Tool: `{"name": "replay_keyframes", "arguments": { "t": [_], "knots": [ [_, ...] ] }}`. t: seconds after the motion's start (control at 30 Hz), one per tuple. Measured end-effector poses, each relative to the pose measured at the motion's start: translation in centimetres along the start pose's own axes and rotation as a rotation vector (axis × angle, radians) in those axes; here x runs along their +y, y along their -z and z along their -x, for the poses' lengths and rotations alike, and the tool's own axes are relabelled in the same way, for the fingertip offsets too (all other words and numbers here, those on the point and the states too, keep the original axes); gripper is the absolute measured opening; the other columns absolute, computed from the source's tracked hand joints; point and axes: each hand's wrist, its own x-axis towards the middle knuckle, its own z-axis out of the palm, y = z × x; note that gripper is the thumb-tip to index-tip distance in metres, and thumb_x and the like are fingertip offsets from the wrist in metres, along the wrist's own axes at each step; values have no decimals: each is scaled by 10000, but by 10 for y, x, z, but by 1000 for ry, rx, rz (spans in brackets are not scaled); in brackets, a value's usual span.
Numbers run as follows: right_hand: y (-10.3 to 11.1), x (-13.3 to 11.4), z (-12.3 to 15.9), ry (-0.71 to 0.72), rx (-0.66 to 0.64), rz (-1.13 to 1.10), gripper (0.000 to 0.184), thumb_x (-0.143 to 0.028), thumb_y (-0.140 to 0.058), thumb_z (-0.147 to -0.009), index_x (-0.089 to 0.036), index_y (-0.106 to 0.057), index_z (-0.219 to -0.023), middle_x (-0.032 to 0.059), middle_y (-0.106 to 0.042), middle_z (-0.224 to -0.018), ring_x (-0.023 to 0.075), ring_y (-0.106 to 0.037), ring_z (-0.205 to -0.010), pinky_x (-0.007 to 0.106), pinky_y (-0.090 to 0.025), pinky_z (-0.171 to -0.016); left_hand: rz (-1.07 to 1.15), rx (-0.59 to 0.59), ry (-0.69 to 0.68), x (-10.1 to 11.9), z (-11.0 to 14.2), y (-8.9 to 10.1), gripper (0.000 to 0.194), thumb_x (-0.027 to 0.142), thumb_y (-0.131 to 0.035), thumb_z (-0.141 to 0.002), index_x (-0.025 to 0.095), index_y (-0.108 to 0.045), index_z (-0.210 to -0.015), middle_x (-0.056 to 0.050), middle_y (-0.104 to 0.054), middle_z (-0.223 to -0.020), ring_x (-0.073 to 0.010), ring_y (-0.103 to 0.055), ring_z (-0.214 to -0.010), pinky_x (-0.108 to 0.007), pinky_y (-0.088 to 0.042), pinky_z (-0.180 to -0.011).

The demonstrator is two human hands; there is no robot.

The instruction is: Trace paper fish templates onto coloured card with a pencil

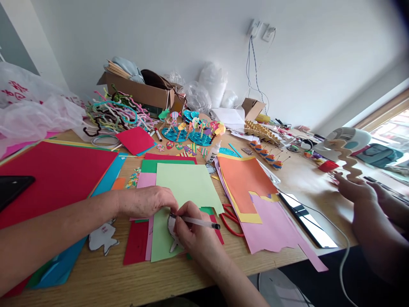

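Observation:
A pen (pixel 200 222) with a dark end lies across my right hand (pixel 197 234), whose fingers are closed around it near the tip. Under that hand is a white paper fish cutout (pixel 171 230) with a dark outline, partly hidden by my fingers. It rests on a sheet of light green paper (pixel 185 183), on top of red, pink and green sheets. My left hand (pixel 145 201) is curled, its fingertips pressing at the cutout's upper edge. Another white fish cutout (pixel 102 238) lies on the table below my left forearm.
Red-handled scissors (pixel 230 224) sit partly under orange and pink paper (pixel 271 226) to the right. Behind stand a glue bottle (pixel 213 152) and small paper fish decorations (pixel 194 132). Another person's hand (pixel 358 192) holds a wavy strip (pixel 348 162) at far right. Red paper (pixel 64 170) covers the left.

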Motion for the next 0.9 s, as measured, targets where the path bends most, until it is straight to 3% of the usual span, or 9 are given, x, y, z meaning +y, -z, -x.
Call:
{"name": "replay_keyframes", "arguments": {
  "t": [0.23,0.9],
  "knots": [
    [-2,-1,-4,6,0,25,44,-214,-449,-766,-214,-474,-729,-41,-487,-569,123,-438,-517,219,-313,-503,15,-16,39,1,2,0,451,-84,-403,-680,167,-675,-938,-40,-686,-951,-177,-613,-918,-228,-462,-814],
    [-2,-3,-4,42,7,60,64,-175,-457,-748,-220,-465,-702,-47,-479,-555,114,-412,-506,201,-295,-477,26,10,26,0,5,-3,396,-41,-389,-741,178,-664,-922,-46,-685,-956,-192,-607,-910,-250,-455,-818]
  ]
}}
